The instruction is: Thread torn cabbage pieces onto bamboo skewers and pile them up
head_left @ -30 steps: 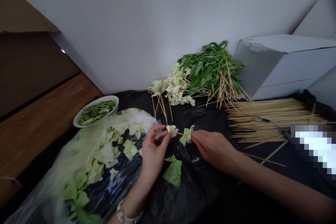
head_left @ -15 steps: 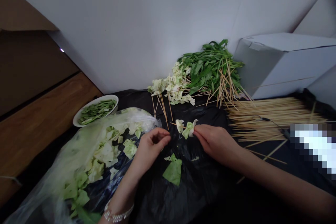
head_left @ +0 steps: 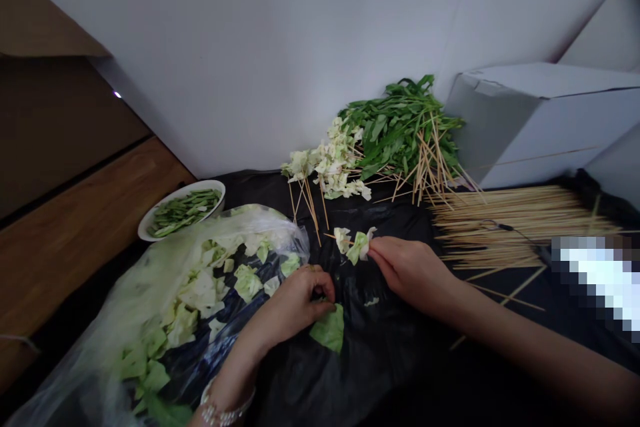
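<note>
My right hand (head_left: 407,270) pinches a bamboo skewer (head_left: 329,235) on which pale cabbage pieces (head_left: 358,248) are threaded, its bare tip pointing left. Lower and to the left, my left hand (head_left: 303,300) has its fingers curled and pinched at the top edge of a flat green cabbage leaf piece (head_left: 330,330) lying on black plastic sheeting (head_left: 380,353). Its fingertips partly hide that edge. Loose cabbage pieces (head_left: 200,293) lie left of this hand, in and around an opened clear plastic bag (head_left: 120,300).
A white bowl (head_left: 145,230) of cut green vegetables stands at left. Along the wall lie finished cabbage skewers (head_left: 335,160) and leafy green skewers (head_left: 400,120). Many bare bamboo skewers (head_left: 505,213) spread on the right, before a white box (head_left: 560,120). A blurred-out bright patch sits far right.
My left hand has moved down from near the skewer tip to the cabbage leaf piece and closed at its top edge. My right hand and its skewer have stayed put.
</note>
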`<state>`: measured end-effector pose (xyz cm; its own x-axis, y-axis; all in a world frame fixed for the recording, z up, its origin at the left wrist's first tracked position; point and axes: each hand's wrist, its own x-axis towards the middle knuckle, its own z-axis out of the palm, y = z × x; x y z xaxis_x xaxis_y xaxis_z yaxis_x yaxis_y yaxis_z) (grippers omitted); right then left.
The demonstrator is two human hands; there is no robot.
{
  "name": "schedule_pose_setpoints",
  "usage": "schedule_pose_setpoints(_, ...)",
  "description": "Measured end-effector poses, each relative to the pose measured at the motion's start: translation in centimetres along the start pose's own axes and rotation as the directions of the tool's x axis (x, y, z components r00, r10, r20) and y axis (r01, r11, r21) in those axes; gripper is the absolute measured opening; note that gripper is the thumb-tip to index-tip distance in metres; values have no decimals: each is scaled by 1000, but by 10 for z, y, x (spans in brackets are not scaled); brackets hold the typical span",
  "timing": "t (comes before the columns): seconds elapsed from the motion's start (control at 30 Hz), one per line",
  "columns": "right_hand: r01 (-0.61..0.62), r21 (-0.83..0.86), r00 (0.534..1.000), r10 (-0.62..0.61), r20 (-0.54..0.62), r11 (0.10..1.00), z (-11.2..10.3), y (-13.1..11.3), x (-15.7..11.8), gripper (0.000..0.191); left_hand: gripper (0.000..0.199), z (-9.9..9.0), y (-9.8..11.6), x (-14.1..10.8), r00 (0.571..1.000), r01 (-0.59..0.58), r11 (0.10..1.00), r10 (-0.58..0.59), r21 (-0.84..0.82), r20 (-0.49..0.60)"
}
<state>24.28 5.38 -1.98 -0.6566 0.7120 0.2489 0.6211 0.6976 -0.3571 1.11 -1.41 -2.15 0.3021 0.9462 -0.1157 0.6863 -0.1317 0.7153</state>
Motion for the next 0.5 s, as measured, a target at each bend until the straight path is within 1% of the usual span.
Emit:
schedule_pose_setpoints(0.03, 2, 3, 1000, -2, -3, 1000, 0, 0, 0, 25, 6, -1, 2, 0, 1000, 16, 998, -16, -64, -4)
schedule_pose_setpoints(0.1, 8, 7, 1000, -8, -7, 1000, 0, 0, 1, 26, 3, -3, 4, 0, 998, 52, 964, -59, -260, -19)
schedule_pose_setpoints(0.13, 10, 8, 1000, -10, -9, 1000, -1, 1, 1, 26, 6, -4, 5, 0, 996, 63, 925, -80, -374, -30)
schedule_pose_setpoints(0.2, 4, 9, 1000, -4, -11, 1000, -1, 1, 2, 27, 14, -5, 6, 2, 988, 70, 811, -136, -581, -70)
schedule_pose_setpoints(0.27, -8, 8, 1000, 8, -5, 1000, -1, 2, 2, 26, 21, -6, 6, 5, 966, 60, 693, -222, -719, -134)
schedule_pose_setpoints(0.33, -14, 1, 1000, 14, 6, 1000, -1, 2, 2, 26, 29, -8, 5, 7, 920, 33, 594, -332, -804, -207)
schedule_pose_setpoints(0.4, -9, -3, 1000, 9, 12, 1000, 0, 3, 2, 26, 37, -10, 5, 9, 860, -25, 505, -429, -863, -276)
schedule_pose_setpoints(0.5, 2, 1, 1000, -2, 12, 1000, 1, 3, 2, 26, 33, -13, 4, 11, 782, -158, 387, -513, -908, -355)
